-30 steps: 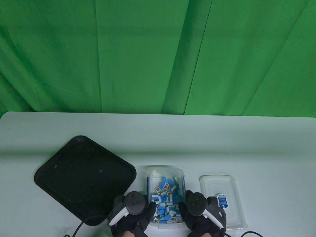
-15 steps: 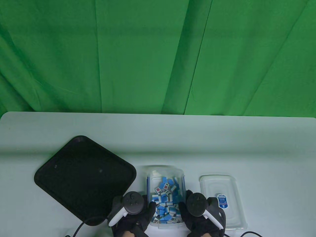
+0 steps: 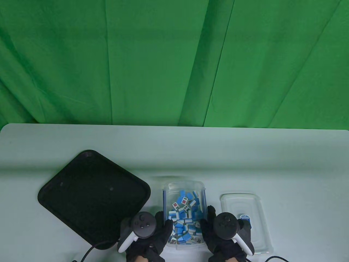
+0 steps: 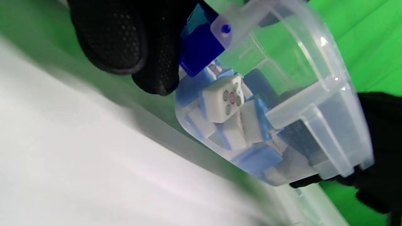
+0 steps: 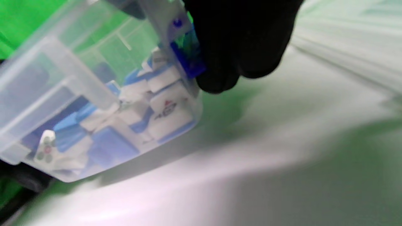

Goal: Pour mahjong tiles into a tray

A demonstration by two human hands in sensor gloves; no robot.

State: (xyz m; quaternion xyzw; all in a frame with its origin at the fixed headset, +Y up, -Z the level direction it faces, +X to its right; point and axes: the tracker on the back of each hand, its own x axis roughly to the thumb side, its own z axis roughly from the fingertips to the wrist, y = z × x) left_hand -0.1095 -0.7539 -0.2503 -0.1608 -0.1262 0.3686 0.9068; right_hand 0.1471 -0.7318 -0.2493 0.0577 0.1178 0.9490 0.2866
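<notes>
— Both hands gripped the clear plastic box (image 3: 184, 213) of blue-and-white mahjong tiles (image 3: 183, 218), lower centre: left hand (image 3: 148, 232) and right hand (image 3: 226, 232) curled on its side clips.
— And the step?
— Lifting, I judged. Next came carrying it left over the empty black rectangular tray (image 3: 92, 193), then tipping.

The container (image 3: 183, 188) was clear, glossy plastic with blue clips, and its lid (image 3: 246, 221) looked the same see-through plastic, bearing a paper-like label. The mahjong tiles (image 3: 184, 218) were smooth, shiny blue-and-white pieces, while the tray (image 3: 92, 196) was matt black plastic. Each hand (image 3: 152, 240) wore dotted black knit cloth, the bench (image 3: 245, 158) was smooth and pale, and the backdrop (image 3: 174, 60) was creased green cloth.
</notes>
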